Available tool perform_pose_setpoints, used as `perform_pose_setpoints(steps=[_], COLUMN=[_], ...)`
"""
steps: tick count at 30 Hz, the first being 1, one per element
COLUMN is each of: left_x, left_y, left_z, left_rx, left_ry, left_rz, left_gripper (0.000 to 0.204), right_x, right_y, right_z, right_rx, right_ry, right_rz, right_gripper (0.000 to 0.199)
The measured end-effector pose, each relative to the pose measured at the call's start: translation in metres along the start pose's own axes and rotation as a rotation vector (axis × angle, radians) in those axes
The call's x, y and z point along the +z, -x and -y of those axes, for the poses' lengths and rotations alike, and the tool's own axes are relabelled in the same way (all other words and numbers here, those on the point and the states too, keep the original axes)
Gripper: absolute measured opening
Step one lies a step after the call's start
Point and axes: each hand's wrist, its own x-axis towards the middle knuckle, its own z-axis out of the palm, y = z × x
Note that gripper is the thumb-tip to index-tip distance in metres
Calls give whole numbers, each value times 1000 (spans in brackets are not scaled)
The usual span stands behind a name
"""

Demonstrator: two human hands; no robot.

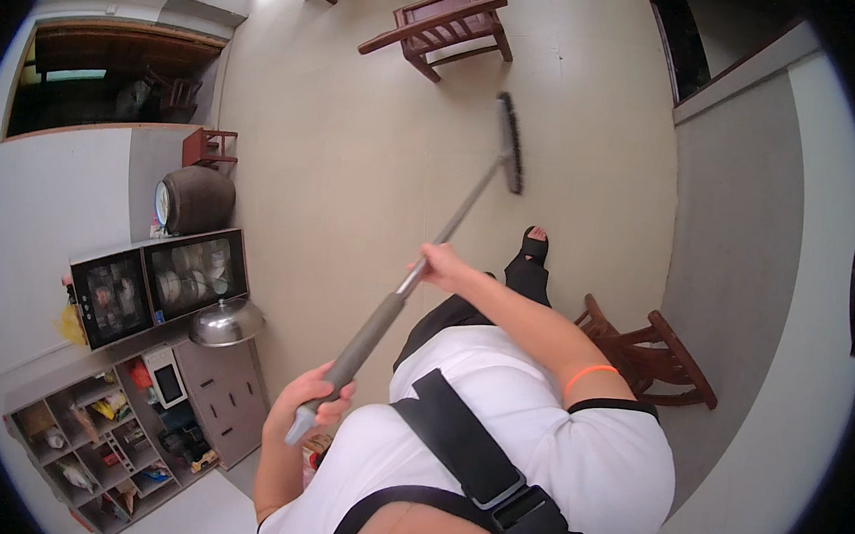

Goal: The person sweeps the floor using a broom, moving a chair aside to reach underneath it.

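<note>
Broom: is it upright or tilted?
Tilted: its grey handle slants from the left hand through the right hand toward the bristled head.

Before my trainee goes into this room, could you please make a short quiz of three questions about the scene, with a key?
1. Multiple choice. What does the left hand hold?
A) the back of a brown wooden chair
B) the thick grey handle of the long floor brush
C) a silver domed metal lid

2. True or false? A thin bright orange band circles the left arm.

3. Short answer. Which hand grips the brush nearer its wide, black-bristled head?

Key: 1. B. 2. False; it circles the right arm. 3. The right hand.
</note>
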Motion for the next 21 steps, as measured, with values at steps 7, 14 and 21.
perform_pose_setpoints(steps=[7,14,21], left_x=[-66,-88,-88], left_y=[-68,-133,-139], left_z=[13,58,68], left_rx=[-338,-590,-587], left_ry=[495,490,448], left_rz=[192,229,295], left_gripper=[24,32,41], right_x=[-99,-268,-382], right_y=[26,53,162], right_z=[-6,-85,-154], right_rx=[-144,-503,-195], right_ry=[85,1222,698], right_rz=[-48,-847,-1139], right_gripper=[36,27,15])
